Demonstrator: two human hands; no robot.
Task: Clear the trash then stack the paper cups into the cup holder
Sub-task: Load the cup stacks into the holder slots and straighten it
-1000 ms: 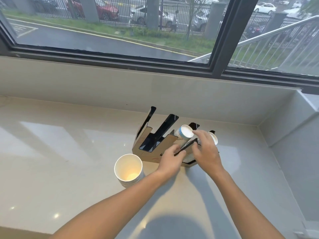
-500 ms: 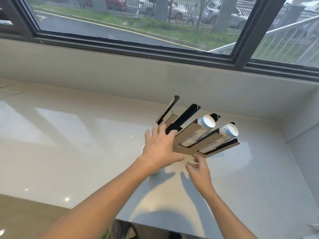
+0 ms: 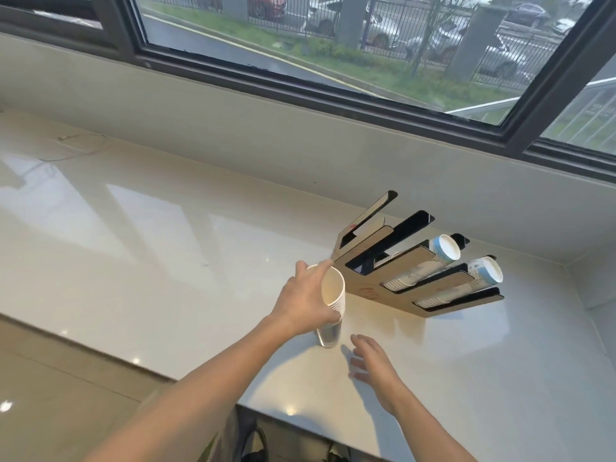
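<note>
My left hand (image 3: 305, 300) grips a stack of white paper cups (image 3: 333, 291), tilted with the open mouth facing right, just left of the cup holder (image 3: 413, 261). The holder is wood and black, lying slanted on the white counter (image 3: 166, 261). Its two right slots each hold a stack of cups: one (image 3: 440, 250) and another (image 3: 483, 273), their bases pointing up and right. Its two left slots show no cups. My right hand (image 3: 373, 365) hovers low over the counter near the front, fingers spread, holding nothing.
A wall runs behind the counter under a dark-framed window (image 3: 333, 95). A side wall (image 3: 596, 295) closes the counter's right end. The counter's front edge (image 3: 200, 381) lies close to my arms, with floor below. A thin white cable (image 3: 80, 145) lies at the far left.
My left hand has closed on the cup stack and lifted and tilted it. My right hand has drawn back toward me from the holder. The view has shifted left.
</note>
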